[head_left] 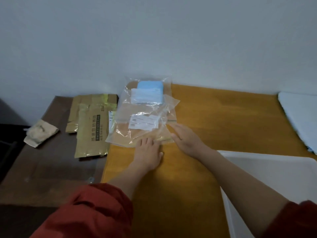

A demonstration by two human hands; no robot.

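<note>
Head view looks down on your two hands at a clear crinkled plastic bag [145,110]. The bag lies on the mustard-yellow mat [223,117], at the mat's left edge, and reaches back to the far edge by the wall. A pale blue rectangular block [150,85] sits in the bag's far end, and white printed labels [143,122] show nearer you.

Your left hand [149,152] lies flat with its straight fingers on the bag's near edge. Your right hand [186,139] is also spread flat, just beside it, touching the bag's near right corner.

Flattened tan cardboard cartons [91,127] lie on the dark brown table [42,169] left of the mat. A crumpled beige paper wad [40,133] sits towards that table's left edge. A white plastic tray [274,177] covers the mat's near right corner.
</note>
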